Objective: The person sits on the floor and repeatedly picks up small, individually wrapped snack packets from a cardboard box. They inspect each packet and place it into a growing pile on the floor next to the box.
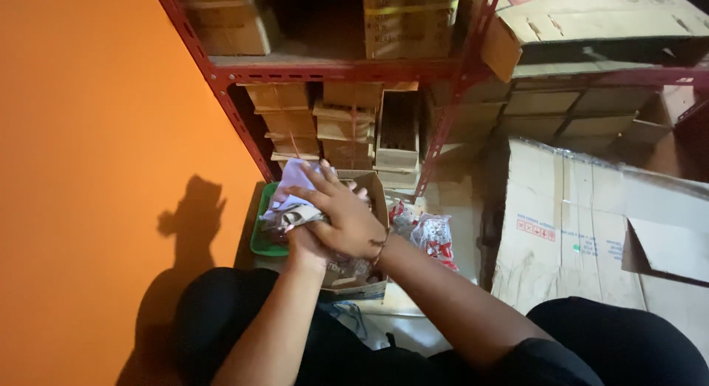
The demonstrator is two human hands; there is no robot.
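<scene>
My right hand (343,216) lies over my left hand (304,246), and both press on a crumpled plastic packet (292,209) with pale and dark print. The packet sits over an open small cardboard box (377,197) in front of my knees. The left hand is mostly hidden under the right, and its fingers grip the packet from below. A green tray (260,242) lies just left of the box.
Red and white plastic packets (432,234) lie to the right of the box. A big flattened carton (576,223) leans at the right. A red metal rack (332,70) with stacked cardboard boxes stands behind. An orange wall (96,135) fills the left.
</scene>
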